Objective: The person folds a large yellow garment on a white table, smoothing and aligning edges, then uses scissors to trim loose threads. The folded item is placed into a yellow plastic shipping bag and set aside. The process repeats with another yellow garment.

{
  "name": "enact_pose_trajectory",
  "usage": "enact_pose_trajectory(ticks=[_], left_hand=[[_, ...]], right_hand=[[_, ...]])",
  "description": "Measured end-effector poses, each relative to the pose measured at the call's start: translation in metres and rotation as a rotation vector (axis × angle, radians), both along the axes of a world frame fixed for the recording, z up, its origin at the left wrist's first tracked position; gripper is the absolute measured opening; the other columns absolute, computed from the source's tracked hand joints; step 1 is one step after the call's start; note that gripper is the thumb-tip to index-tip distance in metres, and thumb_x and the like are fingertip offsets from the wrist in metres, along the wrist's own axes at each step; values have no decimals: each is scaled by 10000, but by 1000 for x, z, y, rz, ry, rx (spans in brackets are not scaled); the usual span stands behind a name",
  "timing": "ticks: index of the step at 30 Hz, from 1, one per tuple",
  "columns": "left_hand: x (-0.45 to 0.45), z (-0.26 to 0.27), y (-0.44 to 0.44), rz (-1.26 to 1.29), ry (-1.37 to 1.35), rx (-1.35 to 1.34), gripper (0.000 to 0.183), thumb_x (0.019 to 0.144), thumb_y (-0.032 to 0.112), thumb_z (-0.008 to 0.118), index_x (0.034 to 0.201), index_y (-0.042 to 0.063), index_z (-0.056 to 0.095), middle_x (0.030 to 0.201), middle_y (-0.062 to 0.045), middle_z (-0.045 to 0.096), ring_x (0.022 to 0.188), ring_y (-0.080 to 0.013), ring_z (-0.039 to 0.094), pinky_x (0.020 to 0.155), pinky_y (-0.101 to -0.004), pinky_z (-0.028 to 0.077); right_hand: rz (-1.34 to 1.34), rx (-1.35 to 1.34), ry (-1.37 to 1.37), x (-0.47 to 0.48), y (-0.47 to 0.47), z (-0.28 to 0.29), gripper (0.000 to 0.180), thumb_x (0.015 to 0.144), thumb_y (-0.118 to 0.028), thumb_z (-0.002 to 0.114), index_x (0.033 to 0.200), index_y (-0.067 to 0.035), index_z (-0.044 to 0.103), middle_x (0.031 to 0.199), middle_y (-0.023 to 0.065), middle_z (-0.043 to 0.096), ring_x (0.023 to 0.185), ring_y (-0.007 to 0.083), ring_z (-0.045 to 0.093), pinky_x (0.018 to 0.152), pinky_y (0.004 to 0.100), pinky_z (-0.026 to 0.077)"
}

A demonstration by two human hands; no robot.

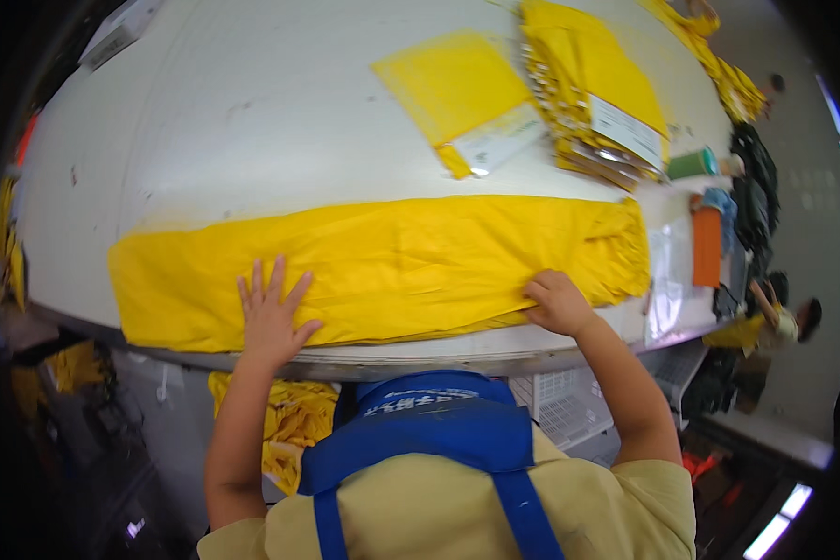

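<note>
A long folded yellow fabric garment (pixel 406 259) lies across the table in front of me, gathered at its right end. My left hand (pixel 273 315) presses flat on its left part, fingers spread. Near the right end, my right hand (pixel 560 302) has its fingers curled and pinches the garment's near edge. The fingertips of that hand are partly hidden in the fabric. Lower layers of yellow cloth show along the near edge beside my right hand.
Beyond the garment lie a flat yellow packet (pixel 455 87) in clear plastic and a stack of similar packets (pixel 595 77) bearing labels. A green roll (pixel 693 163) and an orange object (pixel 705 245) are at the right. White plastic baskets (pixel 567 406) stand below the table edge. A person (pixel 787 323) is farther right.
</note>
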State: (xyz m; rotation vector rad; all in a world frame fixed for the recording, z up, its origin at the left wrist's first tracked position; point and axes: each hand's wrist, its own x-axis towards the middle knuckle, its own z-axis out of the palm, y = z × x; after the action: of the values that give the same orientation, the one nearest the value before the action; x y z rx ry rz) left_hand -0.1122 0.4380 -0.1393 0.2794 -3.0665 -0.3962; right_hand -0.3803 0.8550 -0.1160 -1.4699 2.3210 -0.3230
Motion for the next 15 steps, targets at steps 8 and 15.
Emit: enact_pose_trajectory(ticks=[8, 15], left_hand=[[7, -45, -2, -43, -1, -138, 649, 841, 599, 565, 1390, 257, 506, 1587, -125, 228, 1452, -443, 127, 1138, -632, 45], [10, -50, -3, -27, 11, -151, 652, 828, 630, 566, 1381, 288, 517, 1572, -123, 266, 1446, -436, 156, 1137, -629, 66]], right_hand=[[-413, -53, 500, -156, 66, -8, 310, 723, -19, 619, 1017, -117, 636, 1048, 114, 639, 1067, 352, 564, 904, 407, 459], [-387, 210, 394, -183, 82, -60, 97, 755, -29, 593, 820, -84, 639, 905, 97, 627, 962, 337, 565, 808, 429, 463]])
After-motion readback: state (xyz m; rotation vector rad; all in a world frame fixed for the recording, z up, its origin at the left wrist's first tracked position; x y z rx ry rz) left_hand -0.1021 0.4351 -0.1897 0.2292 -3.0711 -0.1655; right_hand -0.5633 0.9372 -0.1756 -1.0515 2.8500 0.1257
